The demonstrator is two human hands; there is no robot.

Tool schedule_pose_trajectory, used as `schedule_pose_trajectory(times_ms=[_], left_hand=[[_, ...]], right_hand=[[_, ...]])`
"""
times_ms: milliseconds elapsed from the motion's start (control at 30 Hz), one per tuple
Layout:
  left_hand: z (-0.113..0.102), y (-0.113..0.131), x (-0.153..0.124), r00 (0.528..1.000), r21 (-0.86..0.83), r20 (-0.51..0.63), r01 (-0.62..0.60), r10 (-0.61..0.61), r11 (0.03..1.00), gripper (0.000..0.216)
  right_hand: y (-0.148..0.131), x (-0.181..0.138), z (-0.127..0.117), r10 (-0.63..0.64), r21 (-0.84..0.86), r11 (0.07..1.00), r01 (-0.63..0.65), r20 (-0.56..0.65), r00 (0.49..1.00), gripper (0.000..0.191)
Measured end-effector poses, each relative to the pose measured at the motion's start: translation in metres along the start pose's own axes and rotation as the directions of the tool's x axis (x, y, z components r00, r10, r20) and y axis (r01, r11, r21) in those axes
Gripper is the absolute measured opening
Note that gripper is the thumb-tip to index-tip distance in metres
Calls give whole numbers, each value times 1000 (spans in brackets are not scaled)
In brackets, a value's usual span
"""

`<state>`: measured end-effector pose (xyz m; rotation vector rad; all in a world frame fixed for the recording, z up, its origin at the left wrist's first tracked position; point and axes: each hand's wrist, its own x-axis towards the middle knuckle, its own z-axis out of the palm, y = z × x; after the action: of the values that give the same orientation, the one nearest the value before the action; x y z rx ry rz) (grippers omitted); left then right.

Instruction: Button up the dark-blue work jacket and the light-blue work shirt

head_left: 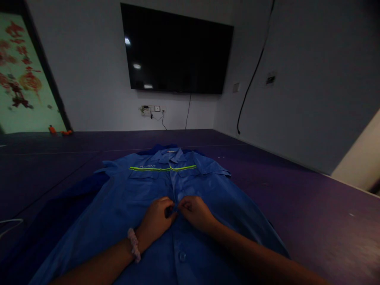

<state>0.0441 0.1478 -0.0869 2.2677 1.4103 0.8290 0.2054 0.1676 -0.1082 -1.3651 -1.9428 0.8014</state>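
A blue work shirt (142, 198) with a yellow-green reflective stripe (162, 168) across the chest lies flat, front up, collar away from me, on a dark purple surface (297, 198). My left hand (156, 221), with a pink band on the wrist, and my right hand (196, 213) meet at the shirt's front placket in the middle. The fingers of both hands are pinched on the placket fabric at a button. Another button (182, 256) shows lower on the placket, between my forearms.
A dark blue garment (74, 206) lies under and to the left of the shirt. A black screen (178, 51) hangs on the far wall above sockets (151, 109) and cables. A white cable (8, 225) lies at the left edge. Small orange objects (59, 131) sit far left.
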Motion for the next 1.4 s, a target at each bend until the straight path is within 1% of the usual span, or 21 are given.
schedule_pose_trajectory(times_ms=[200, 333, 500, 633, 733, 933, 1133, 1400], left_hand=[[1, 3, -2, 999, 72, -16, 42, -41, 997, 6], [2, 2, -2, 1000, 50, -8, 7, -7, 999, 7], [0, 4, -1, 1000, -7, -22, -6, 6, 1000, 11], [-1, 6, 0, 999, -44, -37, -11, 9, 999, 14], [-1, 5, 0, 999, -62, -33, -27, 25, 998, 18], [0, 1, 2, 999, -76, -38, -9, 6, 997, 16], [2, -4, 4, 998, -188, -27, 54, -60, 981, 13], [1, -4, 4, 999, -199, -21, 42, -48, 979, 13]], right_hand=[[-3, -1, 2, 47, 161, 986, -50, 19, 999, 17], [-8, -5, 3, 34, 227, 973, -39, 25, 999, 18], [-10, -7, 2, 10, 188, 982, -18, 44, 999, 19], [-10, -7, 1, -32, 111, 993, 30, 23, 999, 21], [-11, -8, -1, -46, 86, 995, 46, 9, 999, 22], [-13, -9, -1, -24, 97, 995, 23, 11, 1000, 23], [-12, -8, -1, -11, 124, 992, 8, 26, 1000, 22], [-13, -8, -2, 5, 124, 992, -8, 26, 1000, 21]])
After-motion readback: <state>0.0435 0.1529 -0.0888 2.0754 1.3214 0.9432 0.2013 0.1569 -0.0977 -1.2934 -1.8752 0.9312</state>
